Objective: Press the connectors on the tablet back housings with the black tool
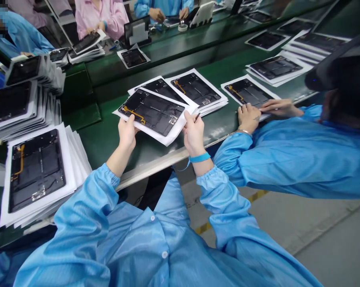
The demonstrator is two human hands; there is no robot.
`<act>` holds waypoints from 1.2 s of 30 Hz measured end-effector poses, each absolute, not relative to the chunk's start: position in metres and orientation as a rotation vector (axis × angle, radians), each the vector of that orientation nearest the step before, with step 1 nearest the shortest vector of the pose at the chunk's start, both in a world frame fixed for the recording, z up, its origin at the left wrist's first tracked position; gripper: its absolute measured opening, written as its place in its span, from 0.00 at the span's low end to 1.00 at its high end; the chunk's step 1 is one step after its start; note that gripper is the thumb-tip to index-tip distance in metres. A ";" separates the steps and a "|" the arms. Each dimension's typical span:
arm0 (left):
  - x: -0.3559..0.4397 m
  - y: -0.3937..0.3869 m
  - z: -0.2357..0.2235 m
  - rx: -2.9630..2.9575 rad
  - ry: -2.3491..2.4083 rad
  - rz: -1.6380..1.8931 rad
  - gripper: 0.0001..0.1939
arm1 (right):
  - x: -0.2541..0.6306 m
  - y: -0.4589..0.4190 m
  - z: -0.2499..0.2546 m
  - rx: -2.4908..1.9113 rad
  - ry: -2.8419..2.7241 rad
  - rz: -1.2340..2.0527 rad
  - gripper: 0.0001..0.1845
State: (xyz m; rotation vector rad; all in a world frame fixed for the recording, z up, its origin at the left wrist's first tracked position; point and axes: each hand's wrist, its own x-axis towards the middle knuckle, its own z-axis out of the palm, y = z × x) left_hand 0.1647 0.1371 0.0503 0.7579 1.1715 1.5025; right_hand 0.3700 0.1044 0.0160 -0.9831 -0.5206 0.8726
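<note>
A black tablet back panel with an orange flex cable lies on a white foam sheet on the green belt. My left hand grips the sheet's near left edge, fingers curled. My right hand holds the sheet's right edge and also pinches a thin dark tool. A blue wrist strap circles my right wrist. Both sleeves are light blue.
More panels on white sheets lie beyond. A tall stack stands at my left, with another pile behind it. A co-worker in blue at my right has both hands on another panel. Other people work across the belt.
</note>
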 end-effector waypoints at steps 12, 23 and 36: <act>0.048 0.041 0.023 1.026 1.377 1.370 0.16 | 0.342 -0.029 -0.005 -1.167 -1.017 1.275 0.36; 0.036 0.028 -0.001 1.955 1.999 1.075 0.30 | 0.331 -0.008 0.019 -1.314 -1.822 0.741 0.30; 0.033 -0.063 -0.006 2.622 1.482 0.692 0.15 | 0.279 0.019 0.000 -1.158 -1.757 1.138 0.29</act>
